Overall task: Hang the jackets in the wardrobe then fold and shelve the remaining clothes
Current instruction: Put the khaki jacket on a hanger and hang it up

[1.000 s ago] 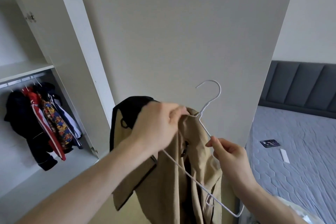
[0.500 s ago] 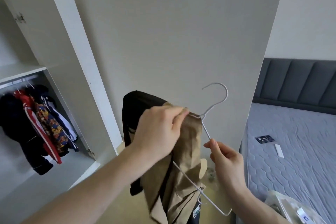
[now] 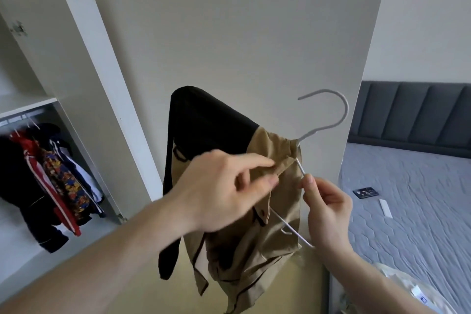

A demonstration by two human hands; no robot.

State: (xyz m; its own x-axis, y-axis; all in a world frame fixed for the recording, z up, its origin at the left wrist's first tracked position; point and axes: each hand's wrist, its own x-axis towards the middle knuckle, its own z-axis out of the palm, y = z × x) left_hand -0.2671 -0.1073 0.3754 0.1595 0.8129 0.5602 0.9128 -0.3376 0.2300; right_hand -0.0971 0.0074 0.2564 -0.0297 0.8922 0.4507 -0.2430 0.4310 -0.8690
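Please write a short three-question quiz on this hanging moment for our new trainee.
1. True or false: the tan jacket already hangs on the wardrobe rail.
2. Which hand grips the bare wire of the white hanger? A) left hand B) right hand
3. Fill in: the left hand pinches the jacket's ____ fabric.

Key: 1 false, it is held in front of the wardrobe door; 2 B; 3 tan.

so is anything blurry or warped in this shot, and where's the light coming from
Head view: the left hand and forearm are motion-smeared, while the right hand and hanger stay fairly crisp; wide-angle distortion leans the wardrobe door; light is soft and even, with no glare and its source out of frame.
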